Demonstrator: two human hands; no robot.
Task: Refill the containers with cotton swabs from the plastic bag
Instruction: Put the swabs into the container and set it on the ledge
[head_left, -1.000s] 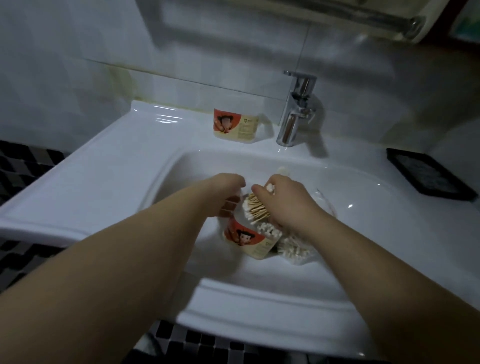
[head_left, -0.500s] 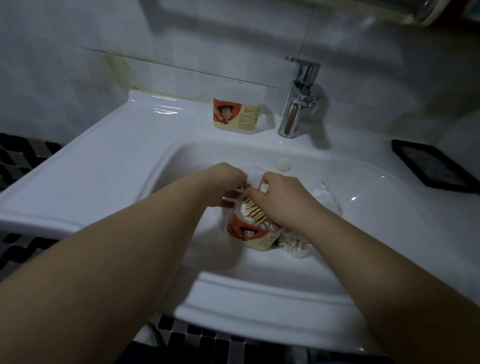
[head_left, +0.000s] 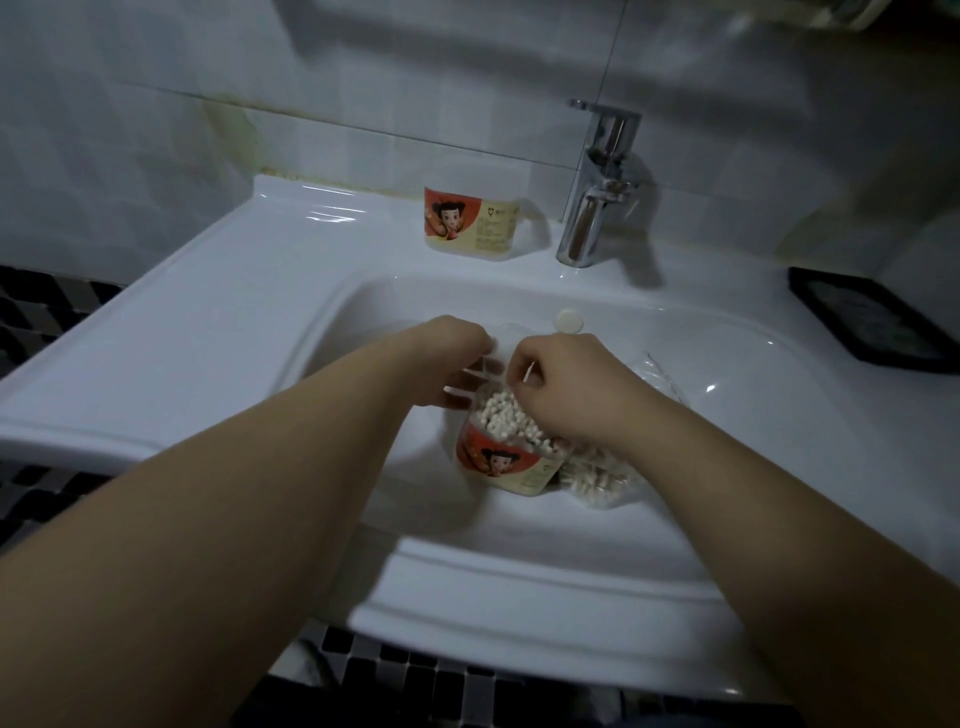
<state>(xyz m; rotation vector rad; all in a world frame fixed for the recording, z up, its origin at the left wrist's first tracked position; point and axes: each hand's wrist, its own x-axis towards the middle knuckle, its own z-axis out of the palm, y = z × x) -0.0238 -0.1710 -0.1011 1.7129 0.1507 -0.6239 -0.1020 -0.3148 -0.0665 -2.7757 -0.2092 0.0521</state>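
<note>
2 hands work at a container (head_left: 511, 467) in the sink (head_left: 208, 332) basin, frame centre.
The left hand (head_left: 457, 358) curls round its rim; the right hand (head_left: 566, 387) pinches 1 cotton swab (head_left: 530, 372) above it. The plastic bag (head_left: 597, 478) touches its right side. Another container (head_left: 470, 221) stands upper centre beside the faucet (head_left: 597, 192). Both carry red cartoon labels, their print unreadable.
</note>
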